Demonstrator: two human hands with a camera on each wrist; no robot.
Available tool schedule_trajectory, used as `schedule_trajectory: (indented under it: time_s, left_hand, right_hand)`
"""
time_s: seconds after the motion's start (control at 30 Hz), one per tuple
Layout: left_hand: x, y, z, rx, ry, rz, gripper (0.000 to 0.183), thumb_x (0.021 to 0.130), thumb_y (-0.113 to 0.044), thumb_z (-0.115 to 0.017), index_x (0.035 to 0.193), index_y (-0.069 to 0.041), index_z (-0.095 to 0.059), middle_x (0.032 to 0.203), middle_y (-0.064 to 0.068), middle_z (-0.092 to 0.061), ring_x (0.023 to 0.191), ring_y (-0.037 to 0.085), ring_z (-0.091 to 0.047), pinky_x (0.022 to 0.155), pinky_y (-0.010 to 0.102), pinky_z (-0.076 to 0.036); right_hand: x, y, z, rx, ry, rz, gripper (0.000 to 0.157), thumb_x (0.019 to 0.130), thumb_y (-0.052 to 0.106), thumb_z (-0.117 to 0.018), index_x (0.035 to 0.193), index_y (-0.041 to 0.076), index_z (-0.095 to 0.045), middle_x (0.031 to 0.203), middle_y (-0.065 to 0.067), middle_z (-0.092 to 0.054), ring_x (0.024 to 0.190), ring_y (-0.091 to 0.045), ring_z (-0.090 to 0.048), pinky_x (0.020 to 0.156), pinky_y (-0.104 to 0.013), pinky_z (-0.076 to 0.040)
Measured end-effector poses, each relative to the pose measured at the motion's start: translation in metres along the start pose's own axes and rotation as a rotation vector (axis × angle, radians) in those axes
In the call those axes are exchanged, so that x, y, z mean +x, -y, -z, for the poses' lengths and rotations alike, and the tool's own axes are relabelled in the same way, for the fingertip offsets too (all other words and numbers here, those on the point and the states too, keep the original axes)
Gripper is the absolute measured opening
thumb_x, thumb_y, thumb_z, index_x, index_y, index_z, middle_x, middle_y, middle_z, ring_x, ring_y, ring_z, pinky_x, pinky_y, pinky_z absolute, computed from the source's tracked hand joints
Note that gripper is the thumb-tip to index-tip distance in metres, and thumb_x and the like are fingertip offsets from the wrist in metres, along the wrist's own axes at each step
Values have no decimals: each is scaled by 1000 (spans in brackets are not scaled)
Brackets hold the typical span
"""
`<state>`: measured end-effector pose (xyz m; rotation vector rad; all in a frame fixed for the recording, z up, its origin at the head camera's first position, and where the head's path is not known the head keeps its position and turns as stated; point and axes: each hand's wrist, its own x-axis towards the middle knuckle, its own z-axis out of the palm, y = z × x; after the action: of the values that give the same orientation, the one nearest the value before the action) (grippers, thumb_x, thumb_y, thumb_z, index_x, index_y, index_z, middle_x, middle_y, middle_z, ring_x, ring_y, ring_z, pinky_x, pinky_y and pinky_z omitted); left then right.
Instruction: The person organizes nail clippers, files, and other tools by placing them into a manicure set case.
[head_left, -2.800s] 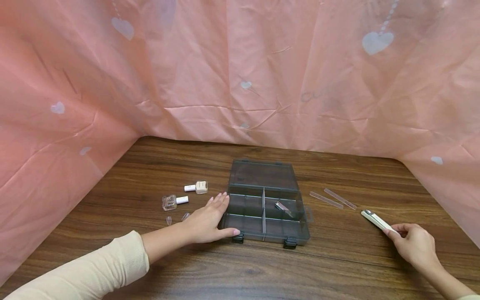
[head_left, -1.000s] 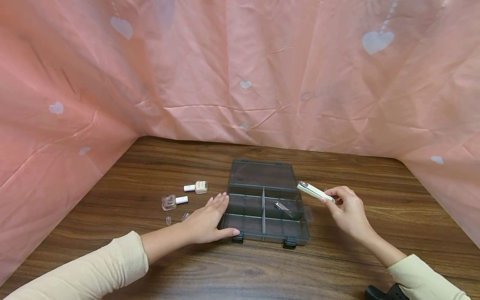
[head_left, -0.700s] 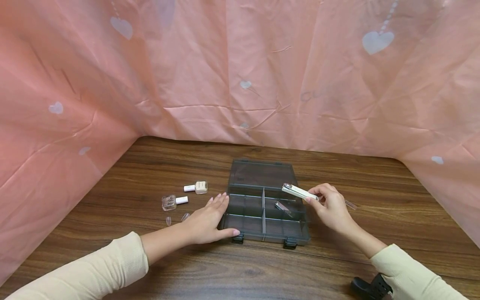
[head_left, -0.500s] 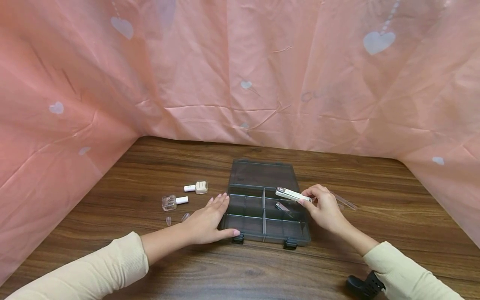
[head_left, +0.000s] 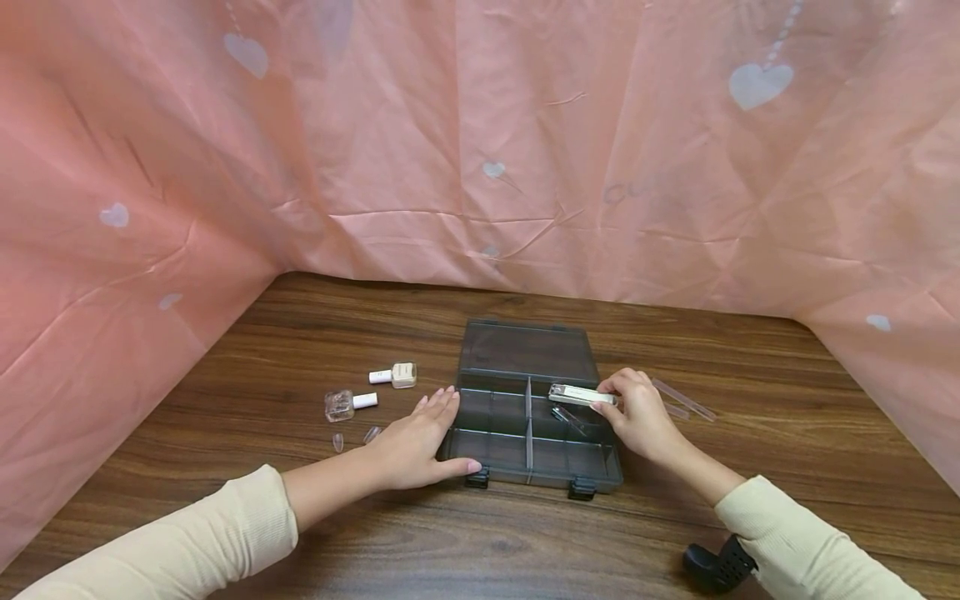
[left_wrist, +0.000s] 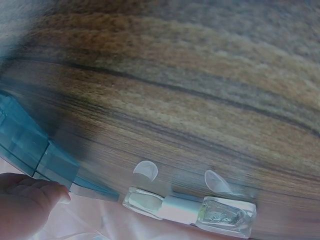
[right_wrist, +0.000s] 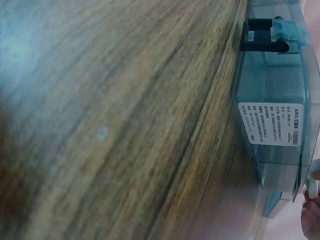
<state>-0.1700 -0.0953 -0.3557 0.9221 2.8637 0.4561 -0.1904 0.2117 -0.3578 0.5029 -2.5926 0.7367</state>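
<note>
Over the 2 o'clock quarter of the dark box (head_left: 491, 408): the white nail clipper (head_left: 581, 396), which nearly three seconds ago was over the tabletop (head_left: 495, 542) at 3 o'clock of the box; whether it touches the compartment floor I cannot tell.
Clipper's last half second: it has come slightly nearer the wearer and lies more level across the view.
Clipper's long axis: roughly 9 to 3 o'clock, the metal end toward 9; earlier it aimed nearer 10.
Smaller clipper (head_left: 568, 419): unmoved in the same quarter, on the wearer's side of the white one, its axis 10 to 4 o'clock.
Right hand (head_left: 637, 417): thumb and fingers pinch the white clipper's 3 o'clock end; the forearm slants in from about 4 o'clock, with more cream sleeve (head_left: 806, 533) showing than at first.
Left hand (head_left: 416, 442): unchanged, laid flat against the box's 9 o'clock edge, fingers extended toward 1 o'clock, thumb stretched toward 3, its tip beside a latch (head_left: 477, 477).
Clear strips (head_left: 684, 399): at 2 to 3 o'clock of the box, partly behind the right hand.
Polish bottles (head_left: 403, 374): two, lying at 9 o'clock of the box, near two clear nail tips (head_left: 337, 442).
</note>
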Motion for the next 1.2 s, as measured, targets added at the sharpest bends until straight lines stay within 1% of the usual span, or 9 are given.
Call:
schedule_trajectory:
  time_s: [0.1,0.3,0.43,0.6,0.73,0.83,0.9,0.97,1.2]
  left_hand:
    - [0,0,0,1,-2,1,92,84,-58,-55,141,10,-28,149,27,-24,140,36,-22,114,46,-22]
    - [-1,1,-1,7,-4,3,93,84,-59,-55,141,9,-28,149,26,-24,140,36,-23,114,46,-22]
    - [-1,1,-1,5,-1,4,93,84,-59,-55,141,9,-27,149,26,-24,140,36,-22,115,45,-22]
    - [0,1,-1,3,-1,-1,93,85,-58,-54,141,10,-27,149,27,-24,140,36,-22,114,46,-23]
    - [0,1,-1,6,-4,-3,92,85,-58,-54,141,10,-27,149,27,-24,140,36,-23,114,46,-23]
    - [0,1,-1,6,-4,-2,93,85,-59,-54,141,10,-27,149,26,-24,140,35,-22,114,46,-22]
    - [0,1,-2,8,-2,-2,93,85,-59,-54,141,10,-27,149,26,-24,140,35,-22,115,46,-22]
    - [0,1,-2,9,-1,0,93,85,-59,-54,141,9,-27,149,26,-24,141,35,-22,115,46,-22]
    - [-1,1,-2,3,0,1,93,85,-59,-54,142,9,-27,150,26,-23,141,35,-22,115,46,-22]
  right_hand:
    - [1,0,1,-18,22,-4,11,72,-2,-74,78,-3,-65,82,-13,-62,76,-21,-48,65,-31,-36]
    - [7,4,2,-37,100,1,10,73,-1,-73,80,-3,-66,83,-11,-62,78,-21,-48,65,-30,-39]
    - [10,7,-2,-48,143,44,9,74,1,-73,78,-2,-66,80,-8,-61,76,-18,-47,64,-29,-39]
    - [15,9,-6,-99,185,96,9,74,5,-74,78,0,-68,79,-7,-61,74,-16,-47,63,-30,-42]
    - [18,9,-7,-143,193,118,9,75,7,-74,78,0,-70,79,-7,-61,74,-18,-49,64,-32,-45]
    - [18,8,-7,-156,198,128,3,76,4,-73,75,2,-71,77,-6,-61,74,-19,-50,65,-33,-46]
    - [18,7,-7,-157,199,132,3,76,1,-72,74,3,-71,77,-6,-61,74,-19,-50,66,-33,-46]
    - [18,6,-8,-153,197,134,6,76,-1,-71,73,4,-72,77,-5,-62,75,-19,-51,66,-33,-47]
    - [16,3,-4,-80,157,113,4,79,0,-69,79,1,-72,80,-6,-63,78,-20,-52,66,-34,-47]
